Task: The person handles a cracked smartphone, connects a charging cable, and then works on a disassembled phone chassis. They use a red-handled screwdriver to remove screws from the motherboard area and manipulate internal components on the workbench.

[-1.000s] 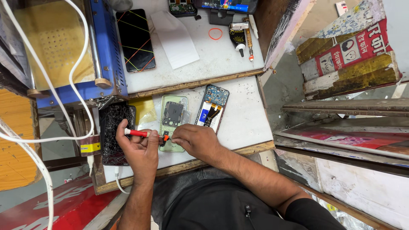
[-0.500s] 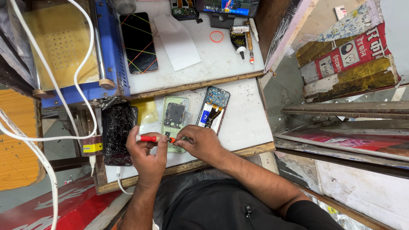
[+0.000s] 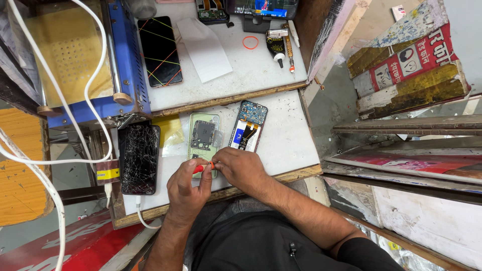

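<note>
My left hand (image 3: 187, 188) grips a small red-handled screwdriver (image 3: 203, 167) at the near edge of the lower white shelf (image 3: 286, 143). My right hand (image 3: 237, 168) pinches the screwdriver's tip end with its fingertips. Both hands meet over the bottom of a pale green phone back cover (image 3: 203, 136) that lies flat. To its right lies an opened phone frame (image 3: 248, 125) with its blue circuit board showing. A phone with a cracked black screen (image 3: 139, 157) lies to the left of my left hand.
On the upper shelf are a black phone (image 3: 159, 50) with coloured lines across it, a white sheet (image 3: 205, 48), an orange ring (image 3: 250, 42) and a glue bottle (image 3: 276, 46). A blue and yellow machine (image 3: 75, 60) with white cables (image 3: 55, 110) stands at left. Stacked boards (image 3: 411, 60) fill the right.
Both hands and the screwdriver have shifted a little to the right, from beside the cracked phone to over the bottom of the green cover. The camera view has shifted slightly.
</note>
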`<state>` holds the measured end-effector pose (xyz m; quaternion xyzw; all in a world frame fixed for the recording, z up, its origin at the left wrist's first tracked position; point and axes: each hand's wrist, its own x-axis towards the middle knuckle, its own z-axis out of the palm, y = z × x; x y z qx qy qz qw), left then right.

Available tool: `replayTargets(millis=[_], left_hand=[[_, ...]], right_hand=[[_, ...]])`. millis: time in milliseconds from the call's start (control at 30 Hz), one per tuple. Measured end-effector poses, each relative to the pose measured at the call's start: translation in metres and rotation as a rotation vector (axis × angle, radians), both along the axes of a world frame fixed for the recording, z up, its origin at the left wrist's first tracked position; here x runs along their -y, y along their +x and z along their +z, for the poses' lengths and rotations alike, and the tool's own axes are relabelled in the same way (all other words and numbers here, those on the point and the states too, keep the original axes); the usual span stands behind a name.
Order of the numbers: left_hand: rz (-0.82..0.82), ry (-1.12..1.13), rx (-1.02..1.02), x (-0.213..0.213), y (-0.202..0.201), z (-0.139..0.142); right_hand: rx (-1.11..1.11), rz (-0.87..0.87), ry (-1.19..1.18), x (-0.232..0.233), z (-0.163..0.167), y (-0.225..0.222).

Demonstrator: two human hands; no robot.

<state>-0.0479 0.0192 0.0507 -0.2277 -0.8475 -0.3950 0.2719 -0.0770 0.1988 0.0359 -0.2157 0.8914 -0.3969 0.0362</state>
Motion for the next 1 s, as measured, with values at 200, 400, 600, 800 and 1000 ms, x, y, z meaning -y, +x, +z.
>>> replayTargets(millis=[200,400,600,800,1000], left_hand=[[0.025,0.044,0.015,-0.007,-0.004,0.001],[0.057,0.065,-0.002,-0.014,-0.014,-0.007],[-0.092,0.131,0.067,-0.038,-0.022,-0.027],[-0.167,0.081,0.054,-0.054,-0.025,-0.038],[-0.137,-0.019,0.017,-0.056,-0.024,-0.043]], right_hand=[[-0.019,-0.012,-0.077,-0.006,0.016,-0.004],[-0.028,-0.145,-0.317,-0.041,0.077,-0.001],[-0.420,0.443,-0.600,-0.123,0.135,0.040],[-0.523,0.987,-0.771,-0.152,0.142,0.051],[-0.501,1.018,-0.834,-0.153,0.126,0.063]])
